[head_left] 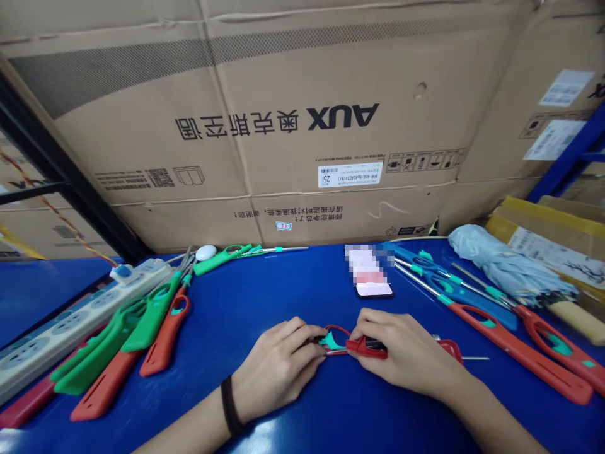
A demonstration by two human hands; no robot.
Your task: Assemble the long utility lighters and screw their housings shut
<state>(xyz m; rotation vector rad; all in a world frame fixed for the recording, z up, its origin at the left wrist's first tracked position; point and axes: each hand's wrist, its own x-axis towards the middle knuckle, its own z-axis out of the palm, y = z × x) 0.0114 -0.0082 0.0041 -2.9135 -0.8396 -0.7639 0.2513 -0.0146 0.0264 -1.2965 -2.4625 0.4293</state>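
Note:
Both my hands are close together at the middle of the blue tabletop (265, 296). My left hand (278, 369) closes around a small teal plastic part (333, 342), with a thin red wire loop (338, 329) running across to the other hand. My right hand (401, 350) pinches a red plastic handle piece (366, 347) with a dark opening in it. The two pieces meet between my fingers, and my fingers hide most of the inside. A black band (230, 405) circles my left wrist.
Long red-handled tools with metal shafts (520, 353) lie to the right, beside blue ones (454, 284). Green and orange ones (118, 340) lie left, along a white power strip (80, 328). A phone (373, 290), a folded pale-blue umbrella (510, 265) and a large cardboard carton (283, 126) stand beyond.

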